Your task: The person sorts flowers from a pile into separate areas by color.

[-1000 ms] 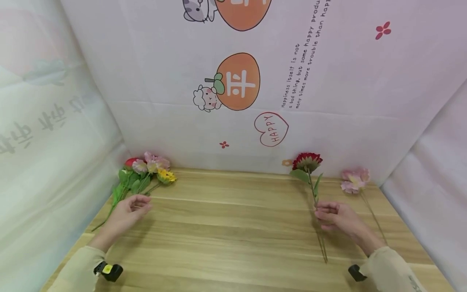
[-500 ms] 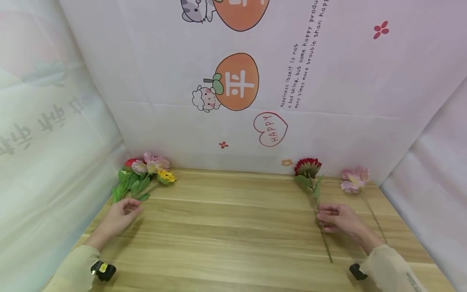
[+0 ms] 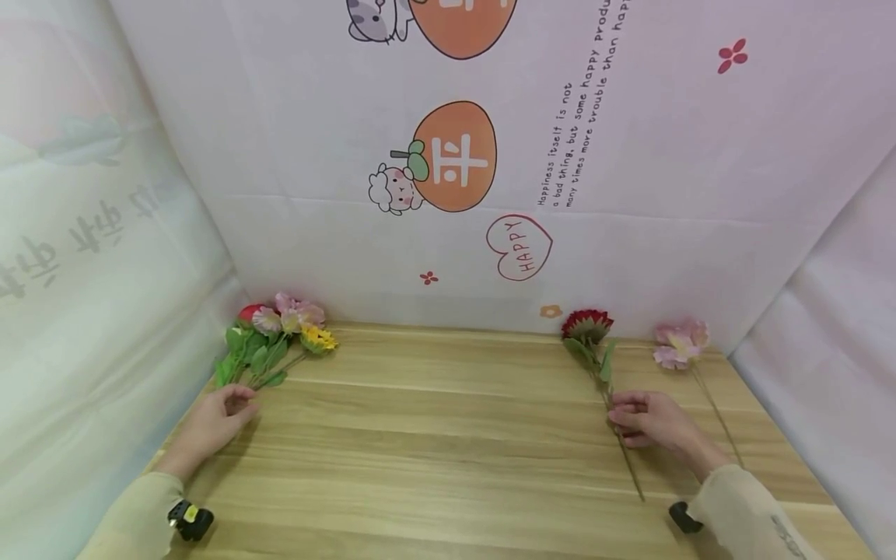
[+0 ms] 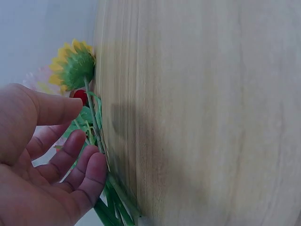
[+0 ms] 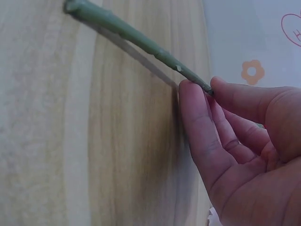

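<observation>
My right hand [image 3: 658, 428] pinches the stem of a dark red flower [image 3: 588, 325] between thumb and fingertips. In the right wrist view, the lower green stem [image 5: 127, 33] slants just over the wood, its shadow close beneath. My left hand [image 3: 213, 424] is beside a bunch of flowers at the table's left edge, its fingers loosely bent. The left wrist view shows a gap between thumb and fingers, with green stems [image 4: 115, 200] behind the fingertips. A yellow sunflower [image 3: 318, 339], pink blossoms [image 3: 297, 313] and a red flower [image 3: 250, 313] make up the bunch.
A single pink flower [image 3: 682, 344] with a thin stem lies on the table right of my right hand. Printed white cloth [image 3: 336, 257] rises at the back and both sides of the wooden table [image 3: 434, 435].
The dark red flower has come down toward the table in my right hand, its stem end shifting slightly right. My left hand has drawn left and back, away from the sunflower.
</observation>
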`<state>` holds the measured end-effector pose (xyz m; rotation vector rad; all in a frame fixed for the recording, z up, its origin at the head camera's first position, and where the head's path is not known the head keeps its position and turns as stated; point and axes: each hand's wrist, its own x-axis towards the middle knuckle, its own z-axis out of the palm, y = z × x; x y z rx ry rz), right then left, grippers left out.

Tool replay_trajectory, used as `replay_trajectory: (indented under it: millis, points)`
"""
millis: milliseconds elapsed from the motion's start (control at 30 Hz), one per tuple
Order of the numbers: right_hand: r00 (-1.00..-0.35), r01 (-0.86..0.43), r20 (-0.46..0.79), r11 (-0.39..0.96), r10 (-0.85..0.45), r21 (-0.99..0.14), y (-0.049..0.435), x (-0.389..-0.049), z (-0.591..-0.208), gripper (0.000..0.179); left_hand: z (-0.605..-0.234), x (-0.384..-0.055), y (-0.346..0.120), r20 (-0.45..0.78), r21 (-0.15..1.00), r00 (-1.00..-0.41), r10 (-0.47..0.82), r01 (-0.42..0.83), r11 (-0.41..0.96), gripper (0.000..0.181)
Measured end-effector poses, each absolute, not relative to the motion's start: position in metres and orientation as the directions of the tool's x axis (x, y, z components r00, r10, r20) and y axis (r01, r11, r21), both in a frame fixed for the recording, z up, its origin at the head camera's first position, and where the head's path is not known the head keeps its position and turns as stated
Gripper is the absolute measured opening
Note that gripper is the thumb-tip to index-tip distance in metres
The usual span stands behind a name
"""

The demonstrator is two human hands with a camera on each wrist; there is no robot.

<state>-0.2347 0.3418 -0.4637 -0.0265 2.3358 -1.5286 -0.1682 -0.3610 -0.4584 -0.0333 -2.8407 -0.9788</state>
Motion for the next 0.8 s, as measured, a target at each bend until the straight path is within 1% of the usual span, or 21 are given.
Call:
replay_trajectory:
  millis: [300, 467, 600, 700, 800]
  points:
    - [-0.945, 0.156, -0.263, 0.438, -0.195, -0.885, 0.344, -0.236, -0.464, 0.054, -0.461, -0.169, -0.363, 0.142, 0.606, -0.989, -0.026, 0.067, 0.792, 0.028]
    - [-0.947, 0.166, -0.261, 0.411, -0.187, -0.896, 0.346, -0.235, -0.463, 0.054, -0.458, -0.169, -0.364, 0.146, 0.603, -0.989, -0.021, 0.072, 0.795, 0.026]
    - [-0.947, 0.176, -0.261, 0.375, -0.188, -0.910, 0.350, -0.234, -0.461, 0.056, -0.456, -0.168, -0.364, 0.144, 0.604, -0.989, -0.020, 0.071, 0.794, 0.026]
    - [-0.947, 0.164, -0.250, 0.365, -0.203, -0.916, 0.353, -0.233, -0.460, 0.058, -0.455, -0.167, -0.364, 0.138, 0.603, -0.990, -0.024, 0.065, 0.795, 0.026]
    - [-0.951, 0.164, -0.244, 0.363, -0.189, -0.917, 0.357, -0.231, -0.459, 0.058, -0.454, -0.167, -0.363, 0.126, 0.612, -0.992, -0.022, 0.060, 0.789, 0.027]
